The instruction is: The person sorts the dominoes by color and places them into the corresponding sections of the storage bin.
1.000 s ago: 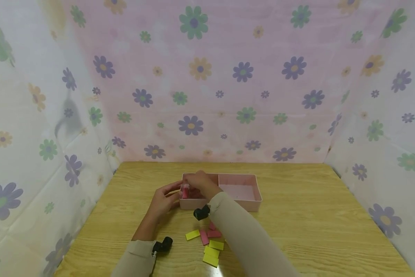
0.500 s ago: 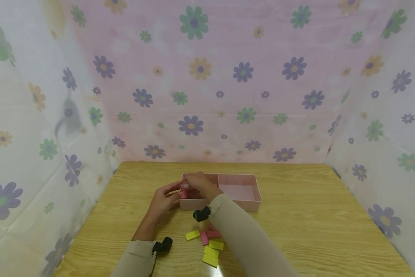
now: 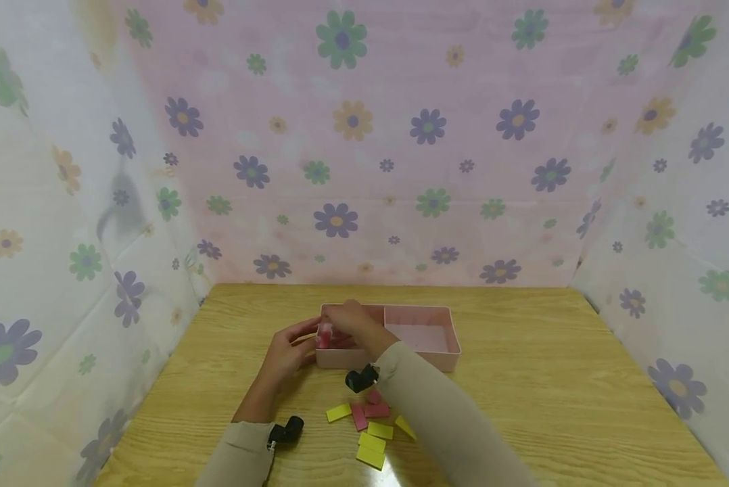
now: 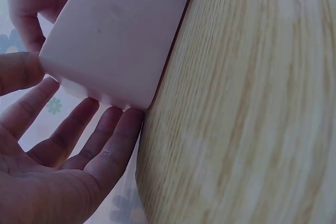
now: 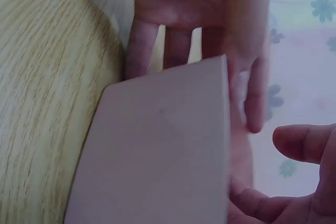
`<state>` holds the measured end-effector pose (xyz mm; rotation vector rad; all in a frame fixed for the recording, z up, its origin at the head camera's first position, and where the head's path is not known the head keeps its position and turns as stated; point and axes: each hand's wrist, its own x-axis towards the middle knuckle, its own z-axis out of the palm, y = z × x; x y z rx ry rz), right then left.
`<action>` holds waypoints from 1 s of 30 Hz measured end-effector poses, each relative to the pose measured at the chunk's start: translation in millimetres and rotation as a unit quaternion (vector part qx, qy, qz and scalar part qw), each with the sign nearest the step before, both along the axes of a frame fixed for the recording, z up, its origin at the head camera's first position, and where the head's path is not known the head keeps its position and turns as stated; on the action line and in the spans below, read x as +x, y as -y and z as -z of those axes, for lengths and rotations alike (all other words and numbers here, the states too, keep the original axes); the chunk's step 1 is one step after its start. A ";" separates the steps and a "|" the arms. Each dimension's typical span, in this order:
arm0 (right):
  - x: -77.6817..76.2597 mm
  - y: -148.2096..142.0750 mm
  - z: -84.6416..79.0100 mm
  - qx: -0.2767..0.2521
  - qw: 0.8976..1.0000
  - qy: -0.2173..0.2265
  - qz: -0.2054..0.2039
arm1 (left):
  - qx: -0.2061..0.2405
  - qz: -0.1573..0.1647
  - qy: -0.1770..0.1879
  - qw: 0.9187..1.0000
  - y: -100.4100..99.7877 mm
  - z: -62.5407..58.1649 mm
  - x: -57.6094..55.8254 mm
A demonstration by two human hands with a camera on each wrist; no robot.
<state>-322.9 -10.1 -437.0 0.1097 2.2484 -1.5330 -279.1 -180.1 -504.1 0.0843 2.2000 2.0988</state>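
Note:
A pink two-compartment box (image 3: 418,335) stands on the table. My left hand (image 3: 283,355) holds its left end, fingers against the outer wall and thumb over the rim, as the left wrist view shows. My right hand (image 3: 355,325) reaches into the left compartment. Its thumb (image 5: 302,142) shows apart from its fingers in the right wrist view, but the fingertips are hidden behind the wall. Beside them, against the compartment's left side, is a small pinkish-red piece (image 3: 324,336) with whitish, see-through parts; whether the right fingers grip it is unclear.
In front of the box lie several flat yellow blocks (image 3: 372,443) and pink blocks (image 3: 359,416), some touching. Another yellow block (image 3: 404,427) is partly under the right sleeve. Flower-printed cloth (image 3: 364,169) encloses the table (image 3: 535,379) at the back and sides.
The pinkish-red piece has shifted slightly against the left side of the compartment. My right forearm has moved a little to the right, uncovering more of the blocks. My left hand stays put.

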 end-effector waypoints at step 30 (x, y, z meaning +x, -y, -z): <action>35.9 -69.1 -24.7 -0.103 0.991 -0.072 -0.041 | -0.009 -0.008 0.005 1.000 -3.1 -0.1 -1.2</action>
